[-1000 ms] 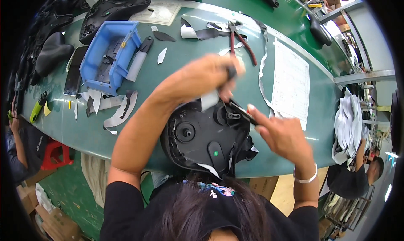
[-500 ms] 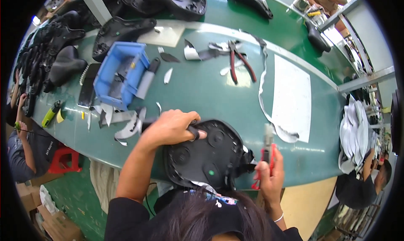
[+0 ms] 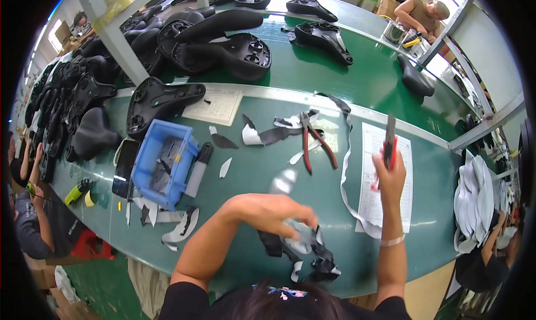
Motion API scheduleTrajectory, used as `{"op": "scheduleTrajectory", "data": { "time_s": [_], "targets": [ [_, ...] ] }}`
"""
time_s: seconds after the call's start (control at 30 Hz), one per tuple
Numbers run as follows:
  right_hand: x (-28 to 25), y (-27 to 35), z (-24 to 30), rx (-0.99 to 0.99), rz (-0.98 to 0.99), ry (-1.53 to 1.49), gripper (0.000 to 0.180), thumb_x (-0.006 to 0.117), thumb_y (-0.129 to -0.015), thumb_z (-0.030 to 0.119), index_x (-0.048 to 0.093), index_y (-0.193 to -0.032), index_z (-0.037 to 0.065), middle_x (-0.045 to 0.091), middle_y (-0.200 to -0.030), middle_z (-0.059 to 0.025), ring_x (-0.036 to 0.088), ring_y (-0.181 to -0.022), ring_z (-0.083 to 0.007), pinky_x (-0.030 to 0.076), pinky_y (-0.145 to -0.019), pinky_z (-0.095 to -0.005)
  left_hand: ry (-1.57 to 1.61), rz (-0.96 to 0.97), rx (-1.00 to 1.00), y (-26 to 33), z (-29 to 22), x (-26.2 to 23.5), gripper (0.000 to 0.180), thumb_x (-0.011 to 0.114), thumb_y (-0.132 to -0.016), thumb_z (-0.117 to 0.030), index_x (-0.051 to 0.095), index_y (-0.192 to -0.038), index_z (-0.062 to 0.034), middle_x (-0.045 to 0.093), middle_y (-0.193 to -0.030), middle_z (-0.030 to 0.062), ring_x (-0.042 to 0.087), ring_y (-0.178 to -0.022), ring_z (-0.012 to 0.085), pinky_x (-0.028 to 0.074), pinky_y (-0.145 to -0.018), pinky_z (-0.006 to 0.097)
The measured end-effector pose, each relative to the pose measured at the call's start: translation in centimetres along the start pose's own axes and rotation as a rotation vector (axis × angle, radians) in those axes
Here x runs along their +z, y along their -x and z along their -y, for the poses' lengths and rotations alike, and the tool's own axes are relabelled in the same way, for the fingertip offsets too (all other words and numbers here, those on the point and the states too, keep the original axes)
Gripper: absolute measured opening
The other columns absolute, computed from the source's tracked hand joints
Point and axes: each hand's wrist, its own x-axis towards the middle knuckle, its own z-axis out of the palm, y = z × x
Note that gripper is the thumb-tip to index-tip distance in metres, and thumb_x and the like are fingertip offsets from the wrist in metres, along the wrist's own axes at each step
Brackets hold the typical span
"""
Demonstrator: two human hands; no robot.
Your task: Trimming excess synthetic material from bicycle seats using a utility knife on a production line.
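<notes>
My left hand (image 3: 273,216) reaches over the near middle of the bench, slightly blurred, its fingers curled onto grey and black material scraps (image 3: 321,258). Some of these strips trail below the fingers. Raised over the white printed sheet (image 3: 371,147) on the right, my right hand (image 3: 391,175) is closed around a red-handled hand tool (image 3: 389,147). Its flat metal end points up and away; the exact kind is unclear. A blurred whitish piece (image 3: 285,180) shows just beyond my left hand.
Red-handled pliers (image 3: 312,144) lie among scraps, left of a long pale strip (image 3: 346,169). A blue bin (image 3: 162,161) and a broad-bladed scraper (image 3: 198,172) stand left. Bicycle saddles (image 3: 223,46) pile up behind. Other people (image 3: 421,18) work around the bench.
The upturned saddle at the near edge is no longer in view, and loose scraps show there. My left hand has moved right and nearer; my right hand with its tool has lifted away. The view has tilted up.
</notes>
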Motion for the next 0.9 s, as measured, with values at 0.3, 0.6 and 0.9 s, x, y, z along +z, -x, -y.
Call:
{"op": "scheduleTrajectory", "data": {
  "time_s": [0.3, 0.6, 0.9],
  "targets": [
    [14.0, -31.0, -5.9, -0.378, -0.053, 0.216, 0.037, 0.073, -0.073, 0.023, 0.056, -0.101, 0.006, 0.059, -0.093, -0.011, 0.06, -0.078, -0.0254, 0.049, -0.067, -0.0351, -0.259, -0.748, -0.038, -3.3, 6.1, -1.4, 0.015, 0.064, -0.088, -0.013, 0.059, -0.084, 0.0001, 0.055, -0.069, 0.0019, 0.048, -0.06, 0.0067, 0.042, -0.055, 0.023],
    [16.4, -23.1, 0.5, -0.007, 0.227, -0.405, 0.033, 0.072, -0.076, 0.022, 0.056, -0.101, 0.005, 0.054, -0.078, -0.0019, 0.056, -0.065, -0.0138, 0.049, -0.05, -0.0278, -0.212, -0.757, -0.003, -3.4, 5.9, -1.3, 0.016, 0.063, -0.088, -0.014, 0.058, -0.083, 0.0001, 0.055, -0.07, 0.0034, 0.049, -0.059, 0.0072, 0.041, -0.054, 0.024],
    [-0.3, 7.4, 1.3, -0.42, 0.337, 0.127, 0.03, 0.079, -0.069, 0.013, 0.061, -0.09, 0.0, 0.064, -0.1, -0.0233, 0.064, -0.087, -0.0295, 0.05, -0.079, -0.0365, 0.553, -0.654, 0.165, -0.5, 2.5, -3.6, 0.052, 0.048, -0.095, -0.042, 0.041, -0.135, -0.0083, 0.054, -0.121, 0.0071, 0.048, -0.116, 0.0181, 0.038, -0.098, 0.031]
  ]
}}
